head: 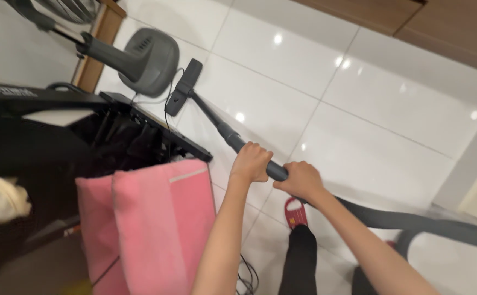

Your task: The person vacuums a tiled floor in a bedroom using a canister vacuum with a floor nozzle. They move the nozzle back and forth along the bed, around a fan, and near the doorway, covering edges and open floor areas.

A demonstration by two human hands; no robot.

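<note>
Both of my hands grip the dark wand [216, 121] of a vacuum cleaner. My left hand [251, 162] holds the tube further down. My right hand [302, 181] holds it near the handle, where the grey hose [413, 221] leaves to the right. The black floor nozzle [183, 87] rests on the white tiled floor [326, 82], close to the round grey base of a fan [151, 54]. My foot in a red slipper [295, 213] stands below my hands.
A black rack [140, 125] with a pink towel [162, 218] draped over it stands at the left. A wooden post [99, 43] rises behind the fan base. Wooden cabinets [413, 16] line the far edge. Cables [246, 276] lie on the floor by my leg.
</note>
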